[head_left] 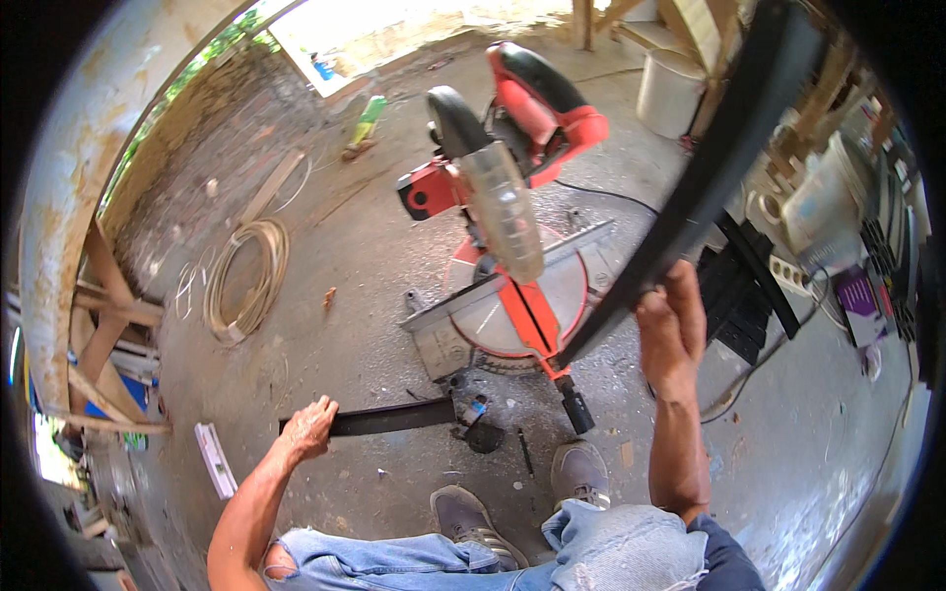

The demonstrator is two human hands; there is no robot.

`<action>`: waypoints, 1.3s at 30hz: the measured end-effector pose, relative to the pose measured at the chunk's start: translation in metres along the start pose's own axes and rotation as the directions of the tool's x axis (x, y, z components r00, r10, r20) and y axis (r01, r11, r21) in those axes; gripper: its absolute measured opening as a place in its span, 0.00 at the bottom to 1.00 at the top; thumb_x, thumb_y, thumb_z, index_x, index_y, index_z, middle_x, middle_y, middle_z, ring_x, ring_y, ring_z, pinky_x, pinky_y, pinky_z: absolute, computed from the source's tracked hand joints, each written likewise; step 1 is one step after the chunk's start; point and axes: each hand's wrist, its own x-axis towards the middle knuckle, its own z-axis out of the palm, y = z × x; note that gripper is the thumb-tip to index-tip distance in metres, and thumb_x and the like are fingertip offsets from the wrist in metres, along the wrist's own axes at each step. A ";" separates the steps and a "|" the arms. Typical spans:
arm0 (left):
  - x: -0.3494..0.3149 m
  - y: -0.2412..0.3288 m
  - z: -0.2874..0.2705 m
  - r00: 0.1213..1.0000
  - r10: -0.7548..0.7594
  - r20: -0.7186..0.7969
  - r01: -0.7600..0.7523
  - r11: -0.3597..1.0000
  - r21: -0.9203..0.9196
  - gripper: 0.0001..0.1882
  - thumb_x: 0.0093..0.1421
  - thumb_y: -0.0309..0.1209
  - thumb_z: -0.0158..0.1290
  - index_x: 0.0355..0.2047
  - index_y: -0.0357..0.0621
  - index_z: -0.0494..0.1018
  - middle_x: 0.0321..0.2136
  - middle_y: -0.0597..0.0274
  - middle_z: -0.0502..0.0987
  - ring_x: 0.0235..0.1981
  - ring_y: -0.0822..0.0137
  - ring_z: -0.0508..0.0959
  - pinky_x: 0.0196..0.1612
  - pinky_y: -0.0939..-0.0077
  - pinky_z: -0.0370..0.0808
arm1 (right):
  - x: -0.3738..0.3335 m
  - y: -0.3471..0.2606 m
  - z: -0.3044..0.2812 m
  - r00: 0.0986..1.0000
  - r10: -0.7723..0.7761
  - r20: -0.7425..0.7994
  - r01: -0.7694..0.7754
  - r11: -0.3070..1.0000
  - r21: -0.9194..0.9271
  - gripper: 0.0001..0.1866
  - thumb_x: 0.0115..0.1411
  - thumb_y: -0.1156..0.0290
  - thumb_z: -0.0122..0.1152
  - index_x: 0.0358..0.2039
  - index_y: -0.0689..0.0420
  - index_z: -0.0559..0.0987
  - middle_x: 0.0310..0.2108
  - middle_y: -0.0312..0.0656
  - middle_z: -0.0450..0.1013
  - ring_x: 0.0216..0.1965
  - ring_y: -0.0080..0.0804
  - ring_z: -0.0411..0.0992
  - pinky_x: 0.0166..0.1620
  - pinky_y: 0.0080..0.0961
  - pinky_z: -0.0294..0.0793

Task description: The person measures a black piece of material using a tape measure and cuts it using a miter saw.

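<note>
The person crouched on the concrete floor (345, 256) before a red mitre saw (507, 246). The left hand (310, 428) rested on the near end of a short black bar (394, 418) lying flat on the floor, fingers curled over its end in a closed grip. The bar's far end lay just beside the saw's base, near a small black knob (483, 436). The right hand (672, 325) was wrapped shut around a long black bar (724, 148), which slanted from the saw's table up and away to the right, high over the clutter.

To handle the long bar well, it seemed wise to keep the right grip firm and low on the bar, since most of its length hung unsupported above, and to lower it flat onto the saw's table against the fence (512, 286) before letting go. The short piece looked best drawn clear of the base first.

Around them lay a coil of pale hose (246, 281) to the left, a white bucket (670, 89) behind the saw, a stack of black offcuts (739, 295) on the right, and a power cable (601, 192) trailing from the saw. The person's shoes (522, 497) stood close to the saw's handle, and the raised bar's upper end passed near the shelving on the right, which could catch it.
</note>
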 end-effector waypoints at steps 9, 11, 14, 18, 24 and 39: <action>0.023 -0.051 0.027 0.950 0.159 -0.269 -0.044 0.920 0.389 0.19 0.54 0.24 0.53 0.48 0.44 0.71 0.46 0.49 0.70 0.56 0.50 0.69 0.69 0.49 0.58 | -0.014 -0.015 -0.009 0.997 -0.034 -0.067 0.038 0.998 0.050 0.11 0.69 0.72 0.47 0.49 0.60 0.68 0.45 0.45 0.68 0.40 0.32 0.72 0.43 0.28 0.72; 0.041 -0.055 0.018 0.946 0.187 -0.263 -0.057 0.899 0.434 0.18 0.56 0.26 0.52 0.49 0.46 0.71 0.48 0.51 0.70 0.59 0.50 0.67 0.69 0.47 0.58 | -0.017 -0.014 -0.008 0.998 -0.032 -0.051 0.034 0.998 0.048 0.11 0.69 0.72 0.47 0.49 0.60 0.68 0.45 0.45 0.68 0.39 0.32 0.72 0.43 0.28 0.73; 0.071 -0.065 0.012 0.908 0.205 -0.364 -0.012 0.883 0.469 0.17 0.59 0.27 0.50 0.49 0.47 0.71 0.49 0.49 0.70 0.64 0.49 0.64 0.69 0.47 0.58 | -0.025 -0.009 0.001 0.998 0.013 -0.060 -0.008 0.997 0.076 0.10 0.69 0.72 0.48 0.49 0.61 0.68 0.44 0.45 0.68 0.38 0.32 0.72 0.42 0.28 0.73; 0.110 -0.070 0.008 0.878 0.214 -0.429 0.032 0.866 0.499 0.15 0.60 0.29 0.49 0.49 0.50 0.71 0.51 0.49 0.69 0.66 0.49 0.62 0.70 0.45 0.56 | -0.037 -0.004 0.019 0.994 0.109 -0.031 -0.108 0.994 0.029 0.16 0.68 0.65 0.51 0.49 0.66 0.69 0.43 0.46 0.65 0.36 0.32 0.72 0.40 0.27 0.72; 0.148 -0.049 0.008 0.848 0.221 -0.481 0.093 0.832 0.546 0.16 0.62 0.32 0.49 0.51 0.55 0.70 0.60 0.49 0.65 0.70 0.51 0.57 0.72 0.39 0.49 | -0.061 0.020 0.030 0.973 0.222 0.055 -0.224 0.974 0.031 0.17 0.67 0.66 0.52 0.50 0.64 0.68 0.44 0.46 0.68 0.38 0.34 0.73 0.43 0.31 0.74; -0.033 0.106 -0.134 0.672 -0.019 -0.740 -0.740 0.028 -0.673 0.33 0.66 0.35 0.55 0.65 0.33 0.56 0.58 0.46 0.70 0.60 0.58 0.70 0.63 0.58 0.65 | -0.076 0.078 0.179 0.708 0.432 0.559 -0.586 0.801 0.123 0.14 0.69 0.78 0.52 0.54 0.61 0.69 0.46 0.40 0.71 0.51 0.25 0.70 0.56 0.23 0.68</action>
